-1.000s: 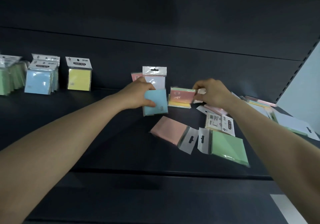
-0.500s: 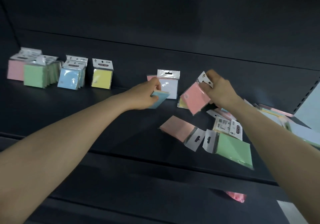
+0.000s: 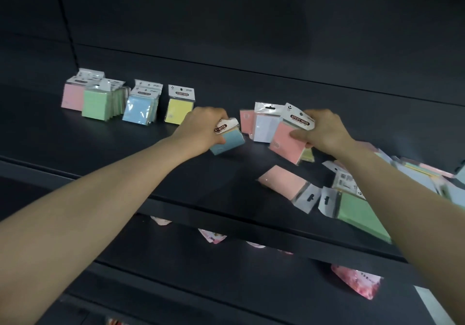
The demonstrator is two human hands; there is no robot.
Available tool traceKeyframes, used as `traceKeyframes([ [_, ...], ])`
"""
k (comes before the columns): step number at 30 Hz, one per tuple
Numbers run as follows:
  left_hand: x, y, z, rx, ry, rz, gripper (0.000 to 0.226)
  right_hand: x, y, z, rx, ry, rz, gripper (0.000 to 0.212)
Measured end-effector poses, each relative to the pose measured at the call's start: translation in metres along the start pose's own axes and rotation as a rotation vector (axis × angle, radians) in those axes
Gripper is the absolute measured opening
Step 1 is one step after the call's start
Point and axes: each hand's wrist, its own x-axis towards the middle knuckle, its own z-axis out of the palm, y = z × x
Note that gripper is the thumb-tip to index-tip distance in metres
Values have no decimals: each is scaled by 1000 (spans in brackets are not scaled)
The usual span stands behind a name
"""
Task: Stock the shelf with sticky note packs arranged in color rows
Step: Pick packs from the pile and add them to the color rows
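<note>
Left hand point(image 3: 201, 126) grips a blue pack point(image 3: 227, 142), right hand point(image 3: 324, 131) a pink pack point(image 3: 286, 146); the right forearm point(image 3: 392, 188) could sweep the green pack point(image 3: 362, 216) (at the front edge) off the shelf point(image 3: 125, 153).

Both bare arms were stretched forward, converging toward the middle of the view. The left forearm point(image 3: 105, 199) ran diagonally up from the lower left edge. The left hand point(image 3: 203, 128), its back uppermost, had its fingers curled round a blue pack point(image 3: 227, 142). The right forearm point(image 3: 407, 199) ran up from the right edge. The right hand point(image 3: 324, 131) gripped a pink pack point(image 3: 286, 146) near its header card, thumb lying across the front. The hands were apart, at about equal height.
</note>
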Motion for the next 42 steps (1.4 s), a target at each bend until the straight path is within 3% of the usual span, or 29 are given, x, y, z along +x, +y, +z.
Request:
traceKeyframes([
  [7, -22, -51, -38, -1, 82, -15, 24, 5, -63, 28, 88, 44, -64, 20],
  [16, -51, -151, -93, 44, 101, 1, 19, 11, -161, 95, 215, 54, -52, 17],
  [26, -72, -268, -138, 57, 173, -19, 22, 26, -262, 167, 215, 91, -93, 25],
  [33, -76, -333, -156, 78, 225, -59, 19, 56, -316, 212, 232, 36, -137, 15],
  [42, -53, -413, -185, 64, 293, -152, 23, 123, -392, 242, 327, 62, -325, 15],
])
